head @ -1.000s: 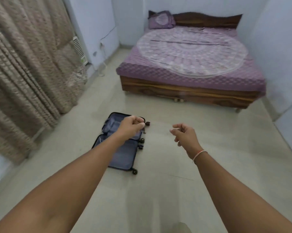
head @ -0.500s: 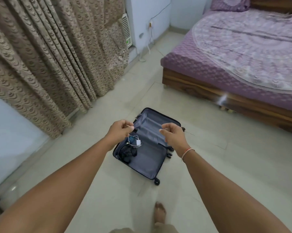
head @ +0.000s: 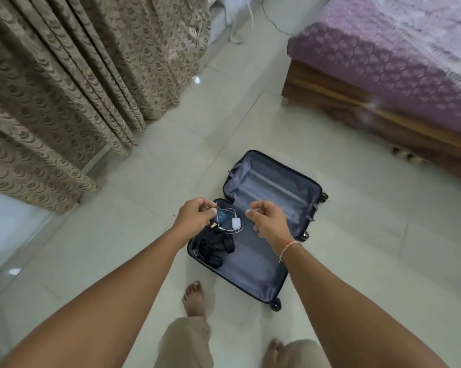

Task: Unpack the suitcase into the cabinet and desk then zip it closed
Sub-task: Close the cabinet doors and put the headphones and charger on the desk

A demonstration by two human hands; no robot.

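**Both hands above the open suitcase, a thin white cord at the left fingertips**

I see one suitcase (head: 263, 224) lying open flat on the pale tiled floor (head: 149, 166), both halves lined in grey-blue. My left hand (head: 194, 217) hangs over the near half's left edge, fingers curled tight, pinching a thin white cord (head: 225, 212) that loops down towards a small white charger plug (head: 236, 223). Whether that plug hangs from the cord or lies on the lining, I cannot tell. My right hand (head: 270, 221) sits above the hinge line, fingers curled in; something thin and white shows at its fingertips, but I cannot tell whether it holds anything.

Below the left hand, in the near half, I count one blue item (head: 224, 217) just beside the plug and one heap of black straps or cloth (head: 214, 247) nearer me. The far half shows only lining. Three wheels show along the suitcase's right side.

One patterned beige curtain (head: 64, 83) hangs left; one bed (head: 396, 75) with a purple cover stands right. Two bare feet show below.
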